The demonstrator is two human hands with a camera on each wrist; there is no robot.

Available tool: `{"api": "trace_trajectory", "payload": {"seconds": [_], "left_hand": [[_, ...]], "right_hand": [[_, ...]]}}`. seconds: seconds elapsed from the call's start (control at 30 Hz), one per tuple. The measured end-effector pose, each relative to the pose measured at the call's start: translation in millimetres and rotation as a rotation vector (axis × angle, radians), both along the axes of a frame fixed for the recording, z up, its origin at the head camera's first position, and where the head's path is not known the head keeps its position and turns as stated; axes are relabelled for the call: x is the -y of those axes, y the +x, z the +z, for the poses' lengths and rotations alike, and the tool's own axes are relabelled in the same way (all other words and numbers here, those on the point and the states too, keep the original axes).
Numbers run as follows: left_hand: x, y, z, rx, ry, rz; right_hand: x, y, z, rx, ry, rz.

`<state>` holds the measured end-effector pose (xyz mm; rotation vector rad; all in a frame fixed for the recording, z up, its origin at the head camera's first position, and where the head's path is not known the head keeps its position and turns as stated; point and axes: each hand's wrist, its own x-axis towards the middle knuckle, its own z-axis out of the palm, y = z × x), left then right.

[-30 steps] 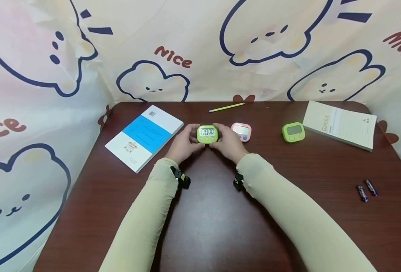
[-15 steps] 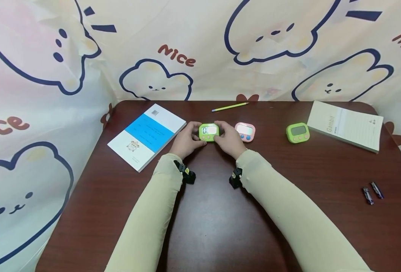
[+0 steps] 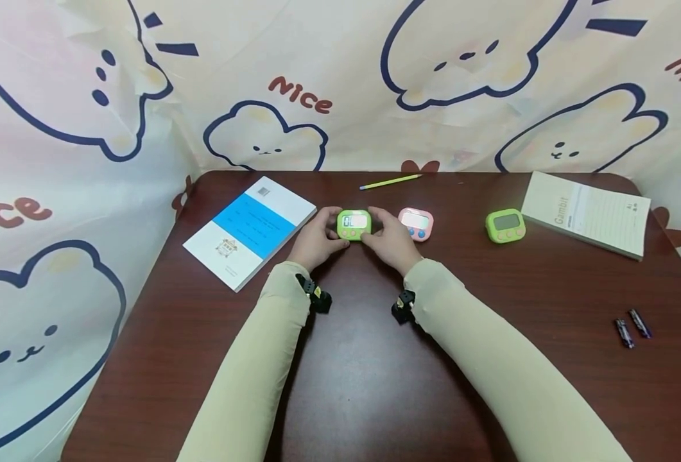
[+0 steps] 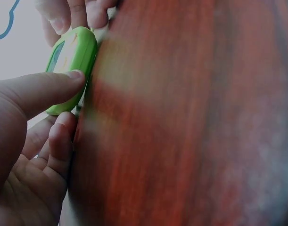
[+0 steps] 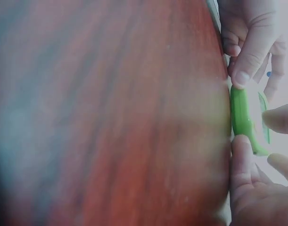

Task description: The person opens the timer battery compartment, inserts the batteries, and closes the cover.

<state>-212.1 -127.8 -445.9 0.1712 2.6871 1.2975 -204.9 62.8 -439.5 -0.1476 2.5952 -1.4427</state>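
A green digital timer (image 3: pixel 354 224) is held upright between both hands at the middle of the table, its screen facing me. Digits show on the left part of the screen. My left hand (image 3: pixel 314 240) grips its left side, and in the left wrist view the thumb (image 4: pixel 68 84) lies across the edge of the timer (image 4: pixel 82 52). My right hand (image 3: pixel 395 242) holds the other side, with the thumb at the lower right corner beside the buttons. Just right of that hand lies a pink timer (image 3: pixel 416 223) with blue buttons.
A second green timer (image 3: pixel 505 226) with a blank screen lies farther right, beside a notepad (image 3: pixel 588 215). Two batteries (image 3: pixel 624 333) lie near the right edge. A blue-and-white book (image 3: pixel 250 232) is on the left, and a yellow pencil (image 3: pixel 390 182) at the back.
The right thumb has moved up from the timer's bottom edge to its lower right corner. Its screen showed zeros across; now digits show only at the left. The head view has shifted slightly.
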Motion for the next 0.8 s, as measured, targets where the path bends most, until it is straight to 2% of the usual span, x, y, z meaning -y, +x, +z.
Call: {"api": "trace_trajectory", "payload": {"seconds": [0.17,0.27,0.43,0.57,0.67,0.8], "left_hand": [[1.0,4.8,3.6,0.003,-0.004,-0.013],[1.2,9.4,6.7,-0.028,-0.031,0.004],[-13.0,20.6,13.5,-0.172,-0.003,0.023],[-33.6,30.2,19.8,-0.275,0.071,-0.019],[-51.2,35.9,23.6,-0.281,0.106,-0.065],[-75.5,37.6,25.6,-0.22,0.116,-0.113]], "right_hand": [[-5.1,9.7,2.1,-0.028,-0.033,0.003],[-13.3,15.7,3.0,-0.074,-0.051,0.006],[-38.6,27.3,0.8,-0.17,-0.077,-0.03],[-56.4,35.7,-0.3,-0.237,-0.064,-0.091],[-65.4,38.3,0.4,-0.265,-0.05,-0.135],[-79.8,34.0,0.7,-0.282,-0.03,-0.154]]}}
